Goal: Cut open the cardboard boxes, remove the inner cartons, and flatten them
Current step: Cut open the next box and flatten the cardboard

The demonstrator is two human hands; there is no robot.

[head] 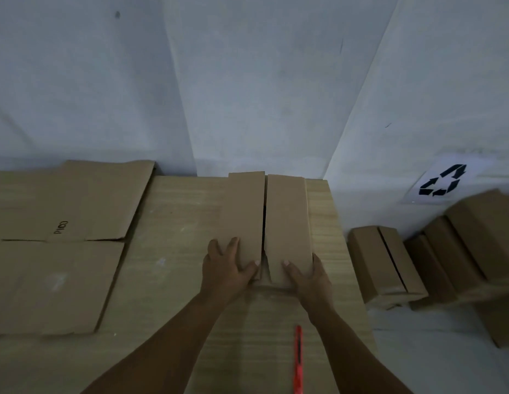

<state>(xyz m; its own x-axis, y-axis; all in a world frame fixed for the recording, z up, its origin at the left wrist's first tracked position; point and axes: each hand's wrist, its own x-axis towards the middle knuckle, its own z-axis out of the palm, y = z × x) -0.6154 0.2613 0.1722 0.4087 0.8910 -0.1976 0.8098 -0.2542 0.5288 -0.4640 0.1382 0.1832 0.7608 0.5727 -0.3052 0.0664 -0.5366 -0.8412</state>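
A long cardboard box [287, 223] lies on the wooden table [179, 251], its two top flaps parted by a dark slit down the middle. My left hand [226, 270] holds the near end of the left flap [243, 217], thumb on top and fingers around its outer edge. My right hand [310, 275] holds the near end of the right flap in the same way. A red box cutter [298, 359] lies on the table near the front, beside my right forearm, touched by neither hand.
A large flattened carton [57, 245] printed "PICO" covers the table's left part. Several closed cardboard boxes [386, 263] are heaped on the floor to the right, below a recycling sign [442, 182]. White sheeting hangs behind the table.
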